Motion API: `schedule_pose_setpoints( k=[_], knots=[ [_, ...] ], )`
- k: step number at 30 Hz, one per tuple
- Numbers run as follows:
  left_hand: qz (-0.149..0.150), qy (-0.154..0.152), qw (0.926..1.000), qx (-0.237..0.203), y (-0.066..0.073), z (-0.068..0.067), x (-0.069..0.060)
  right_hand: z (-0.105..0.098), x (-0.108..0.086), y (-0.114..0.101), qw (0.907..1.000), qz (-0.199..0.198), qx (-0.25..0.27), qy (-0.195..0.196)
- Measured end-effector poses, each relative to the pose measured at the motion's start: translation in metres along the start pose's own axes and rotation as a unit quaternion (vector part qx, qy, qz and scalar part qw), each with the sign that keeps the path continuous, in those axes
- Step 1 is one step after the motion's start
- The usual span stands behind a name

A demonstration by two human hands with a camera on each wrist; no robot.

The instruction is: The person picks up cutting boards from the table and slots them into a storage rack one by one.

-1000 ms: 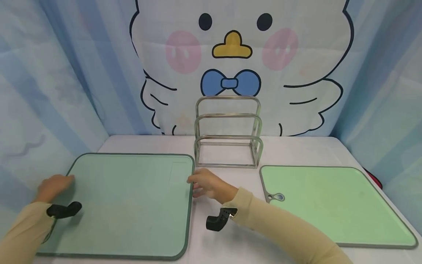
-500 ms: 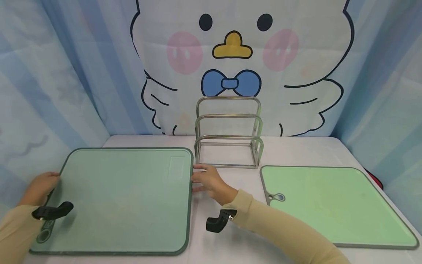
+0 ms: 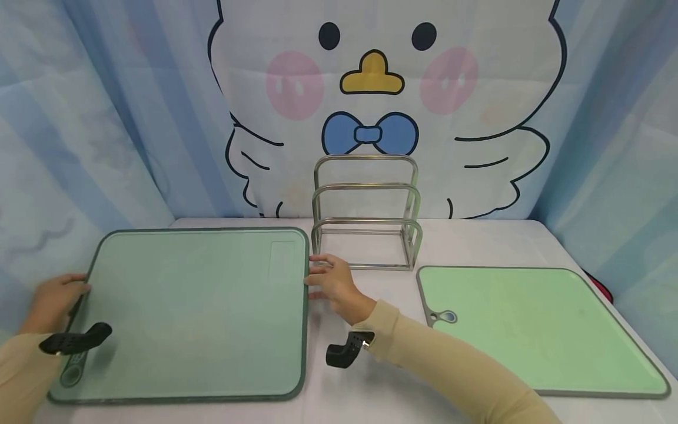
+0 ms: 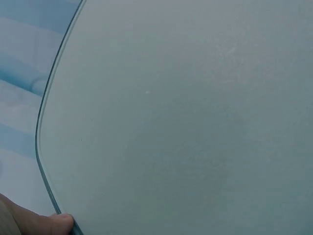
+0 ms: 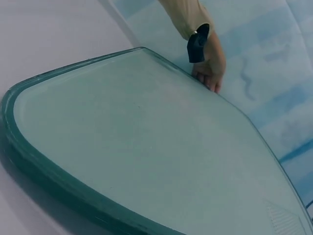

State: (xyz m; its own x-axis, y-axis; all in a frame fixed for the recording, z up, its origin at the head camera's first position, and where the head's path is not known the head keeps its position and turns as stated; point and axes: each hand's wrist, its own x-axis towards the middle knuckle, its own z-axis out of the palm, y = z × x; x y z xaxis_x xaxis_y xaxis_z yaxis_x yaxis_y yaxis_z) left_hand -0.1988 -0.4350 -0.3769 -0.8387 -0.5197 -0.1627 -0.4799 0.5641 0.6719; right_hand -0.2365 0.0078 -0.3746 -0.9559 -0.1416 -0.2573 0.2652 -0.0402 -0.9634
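A large grey-green cutting board [image 3: 196, 318] with a dark green rim lies in front of me on the left; its near-left corner has a handle with a hole. My left hand [image 3: 53, 303] grips its left edge, and in the left wrist view the thumb [image 4: 61, 224] lies over the rim. At the right edge, my right hand [image 3: 336, 285] holds the rim with its fingers spread along it; the fingers under the board are hidden. From the right wrist camera the board [image 5: 146, 132] appears raised off the white tablecloth, and the right hand is out of that view.
Behind the board's right corner stands a metal rack [image 3: 368, 221] with three upright hoops. To the right, a light green cutting board [image 3: 540, 330] with a grey rim lies flat. Blue and white curtains [image 3: 79, 129] enclose the white table [image 3: 477, 241]. Something red [image 3: 601, 285] shows at the right edge.
The large cutting board has shifted away from me and slightly left, its far edge rising in view. My left hand has slid outward along the edge; the right fingers have spread.
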Motion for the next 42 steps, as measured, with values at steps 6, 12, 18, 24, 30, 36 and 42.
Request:
schedule_pose_setpoints(
  k=[6,12,18,24,30,36,42],
  knots=[
    [-0.001,0.027,0.9996,0.01,0.012,-0.004,-0.001,-0.004,0.002,-0.009,0.9998,-0.014,0.004,0.009],
    [-0.003,0.037,0.9989,-0.028,0.01,-0.002,0.01,-0.006,0.005,-0.02,0.9992,-0.028,0.009,0.027],
    [0.023,0.056,0.9952,-0.077,-0.009,-0.001,0.036,-0.006,0.006,-0.032,0.9977,-0.056,0.005,0.039],
    [0.091,0.068,0.9815,-0.154,-0.026,-0.007,0.052,-0.005,0.006,-0.043,0.996,-0.082,0.002,0.036],
    [0.125,0.101,0.9492,-0.27,-0.029,-0.007,0.056,-0.003,0.007,-0.051,0.9913,-0.122,-0.034,0.036],
    [0.087,0.157,0.9103,-0.373,-0.019,-0.011,0.058,0.001,0.01,-0.062,0.9835,-0.172,-0.043,0.036],
    [0.059,0.21,0.884,-0.414,0.023,-0.017,0.017,0.009,0.015,-0.072,0.9733,-0.221,-0.054,0.032]
  ],
)
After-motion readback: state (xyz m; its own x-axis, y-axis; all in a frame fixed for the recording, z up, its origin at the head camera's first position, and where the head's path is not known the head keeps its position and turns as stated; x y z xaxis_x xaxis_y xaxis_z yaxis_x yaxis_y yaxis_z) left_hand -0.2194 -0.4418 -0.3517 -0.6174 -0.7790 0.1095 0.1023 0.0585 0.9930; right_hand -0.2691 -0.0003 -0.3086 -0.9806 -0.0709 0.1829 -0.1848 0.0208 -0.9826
